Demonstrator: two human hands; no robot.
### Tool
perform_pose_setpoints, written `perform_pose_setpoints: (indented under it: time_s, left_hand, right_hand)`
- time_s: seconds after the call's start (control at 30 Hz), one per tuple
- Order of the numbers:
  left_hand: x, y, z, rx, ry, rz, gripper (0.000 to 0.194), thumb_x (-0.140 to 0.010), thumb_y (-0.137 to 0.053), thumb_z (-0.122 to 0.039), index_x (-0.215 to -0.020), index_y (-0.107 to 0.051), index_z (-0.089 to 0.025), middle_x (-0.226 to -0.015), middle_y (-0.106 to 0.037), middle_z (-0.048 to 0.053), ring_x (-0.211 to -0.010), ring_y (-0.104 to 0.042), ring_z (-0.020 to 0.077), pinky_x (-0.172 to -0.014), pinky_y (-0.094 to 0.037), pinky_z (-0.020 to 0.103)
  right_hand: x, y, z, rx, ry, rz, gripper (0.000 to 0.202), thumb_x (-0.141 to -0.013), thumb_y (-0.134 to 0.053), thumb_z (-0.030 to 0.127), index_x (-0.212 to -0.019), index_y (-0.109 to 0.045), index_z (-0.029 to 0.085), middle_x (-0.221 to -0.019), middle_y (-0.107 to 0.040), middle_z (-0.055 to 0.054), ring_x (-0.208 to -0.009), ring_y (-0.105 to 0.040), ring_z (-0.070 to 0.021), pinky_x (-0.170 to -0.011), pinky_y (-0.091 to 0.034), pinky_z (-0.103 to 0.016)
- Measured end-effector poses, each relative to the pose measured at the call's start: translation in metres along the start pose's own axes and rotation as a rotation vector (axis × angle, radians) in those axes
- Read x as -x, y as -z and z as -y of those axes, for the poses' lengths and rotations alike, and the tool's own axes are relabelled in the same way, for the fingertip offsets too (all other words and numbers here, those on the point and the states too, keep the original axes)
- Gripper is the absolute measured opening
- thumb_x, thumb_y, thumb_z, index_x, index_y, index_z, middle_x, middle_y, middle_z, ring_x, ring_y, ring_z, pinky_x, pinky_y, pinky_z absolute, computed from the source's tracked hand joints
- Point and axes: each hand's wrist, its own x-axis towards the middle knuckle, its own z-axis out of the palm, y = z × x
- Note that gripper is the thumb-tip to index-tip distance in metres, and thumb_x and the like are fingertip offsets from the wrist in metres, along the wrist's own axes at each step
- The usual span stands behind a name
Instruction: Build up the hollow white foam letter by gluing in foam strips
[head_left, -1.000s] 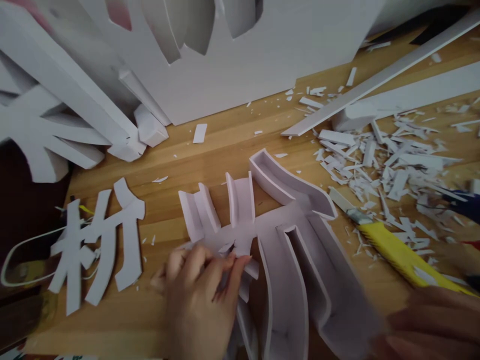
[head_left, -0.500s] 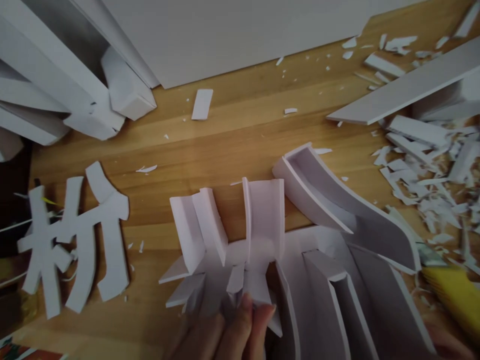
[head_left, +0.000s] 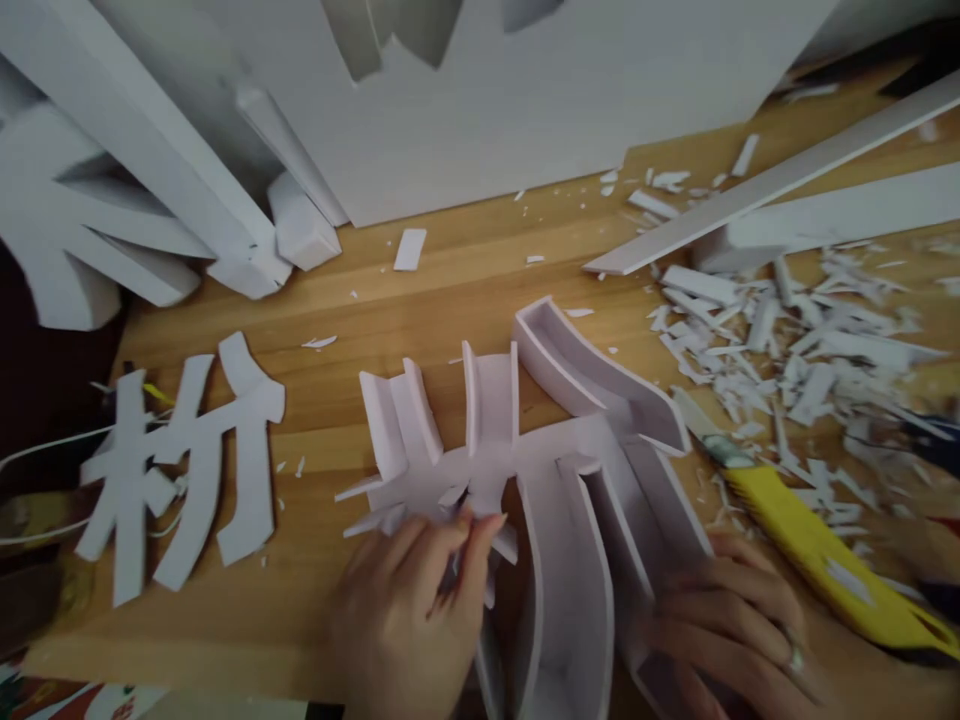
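Here, hollow white letterform point(head_left: 555, 442), curved walls point(head_left: 553, 370), grained wooden tabletop point(head_left: 450, 285)

The left hand point(head_left: 412, 605) is bare, and its back looks smooth and a bit blurry. The right hand point(head_left: 731, 625) is bare too, but for one ring point(head_left: 795, 657). The ring is small, shiny and silver, and it goes round one finger.

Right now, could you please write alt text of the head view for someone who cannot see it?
A person's left hand and right hand touch a hollow white character on a wooden table, with a flat white character to the left and a yellow knife and white scraps to the right.
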Motion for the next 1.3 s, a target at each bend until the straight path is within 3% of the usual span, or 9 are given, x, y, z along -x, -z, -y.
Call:
perform_pose_setpoints:
  time_s: [0.13, 0.33, 0.5, 0.6, 0.67, 0.8, 0.97, 1.17, 1.3]
  left_hand:
    - [-0.001, -0.005, 0.000, 0.054, 0.043, -0.054, 0.034, -0.093, -0.070, -0.039, -0.063, -0.067, -0.023, -0.061, -0.071, -0.005, -0.052, -0.062, 0.0122, -0.053, -0.040, 0.026]
    - [-0.004, -0.005, 0.001, 0.009, 0.244, 0.057, 0.028, -0.084, -0.075, -0.040, -0.062, -0.071, -0.024, -0.061, -0.070, -0.002, -0.055, -0.057, 0.0148, -0.054, -0.032, 0.027]
    - [-0.008, 0.001, 0.001, 0.031, 0.259, 0.159, 0.029, -0.088, -0.065, -0.048, -0.072, -0.074, -0.025, -0.071, -0.072, 0.002, -0.065, -0.061, 0.0208, -0.060, -0.035, 0.029]
    - [-0.010, 0.003, -0.001, 0.007, 0.204, 0.200, 0.030, -0.092, -0.060, -0.046, -0.077, -0.073, -0.022, -0.082, -0.073, 0.004, -0.073, -0.063, 0.0222, -0.062, -0.036, 0.030]
    - [-0.010, 0.004, -0.004, -0.003, 0.170, 0.212, 0.030, -0.094, -0.059, -0.043, -0.078, -0.072, -0.021, -0.085, -0.072, 0.006, -0.075, -0.064, 0.0229, -0.063, -0.036, 0.030]
    - [-0.010, 0.009, -0.009, -0.040, 0.121, 0.233, 0.030, -0.095, -0.056, -0.039, -0.079, -0.072, -0.019, -0.086, -0.072, 0.007, -0.079, -0.065, 0.0245, -0.064, -0.037, 0.031]
    - [-0.024, 0.016, -0.005, -0.059, -0.044, 0.325, 0.027, -0.099, -0.053, -0.033, -0.095, -0.076, -0.019, -0.096, -0.071, 0.007, -0.085, -0.067, 0.0215, -0.071, -0.043, 0.030]
    - [-0.050, 0.023, 0.000, -0.100, -0.387, 0.531, 0.017, -0.098, -0.059, -0.023, -0.088, -0.071, -0.018, -0.098, -0.069, 0.003, -0.088, -0.064, 0.0178, -0.080, -0.050, 0.033]
    - [-0.051, 0.022, 0.007, -0.140, -0.504, 0.566, 0.014, -0.097, -0.057, -0.017, -0.088, -0.067, -0.016, -0.096, -0.069, 0.003, -0.094, -0.064, 0.0190, -0.086, -0.052, 0.038]
  right_hand:
    - [-0.004, 0.006, 0.010, 0.056, 0.088, -0.124, 0.018, -0.091, -0.056, 0.006, -0.094, -0.066, 0.020, -0.080, -0.070, 0.000, -0.083, -0.059, -0.0185, -0.094, -0.045, -0.038]
    - [0.053, 0.038, 0.004, 0.186, 0.034, -0.311, 0.015, -0.093, -0.065, 0.011, -0.084, -0.061, 0.022, -0.073, -0.062, 0.002, -0.072, -0.058, -0.0161, -0.083, -0.047, -0.038]
    - [0.073, 0.075, -0.022, 0.449, -0.535, -0.551, 0.033, -0.099, -0.057, 0.044, -0.073, -0.052, 0.024, -0.070, -0.055, -0.003, -0.066, -0.051, -0.0202, -0.065, -0.037, -0.036]
    - [0.062, 0.090, -0.047, 0.590, -0.735, -0.488, 0.065, -0.084, -0.052, 0.079, -0.092, -0.064, 0.017, -0.087, -0.066, -0.015, -0.078, -0.059, -0.0299, -0.072, -0.043, -0.042]
    - [0.050, 0.094, -0.061, 0.605, -0.755, -0.430, 0.078, -0.082, -0.042, 0.085, -0.099, -0.069, 0.015, -0.095, -0.068, -0.019, -0.091, -0.060, -0.0352, -0.082, -0.044, -0.048]
    - [0.030, 0.090, -0.076, 0.551, -0.781, -0.365, 0.075, -0.082, -0.034, 0.085, -0.083, -0.071, 0.019, -0.088, -0.067, -0.016, -0.089, -0.058, -0.0353, -0.082, -0.043, -0.049]
    - [0.025, 0.093, -0.068, 0.467, -0.820, -0.371, 0.053, -0.075, -0.043, 0.077, -0.058, -0.048, 0.028, -0.064, -0.056, -0.013, -0.073, -0.056, -0.0337, -0.069, -0.042, -0.047]
    - [0.045, 0.105, -0.036, 0.114, -0.883, -0.351, 0.057, -0.075, -0.053, 0.077, -0.071, -0.065, 0.022, -0.057, -0.063, -0.007, -0.052, -0.061, -0.0261, -0.054, -0.046, -0.039]
    - [0.050, 0.100, -0.022, -0.208, -0.843, -0.490, 0.050, -0.075, -0.070, 0.072, -0.075, -0.066, 0.021, -0.056, -0.061, -0.001, -0.044, -0.053, -0.0161, -0.046, -0.039, -0.029]
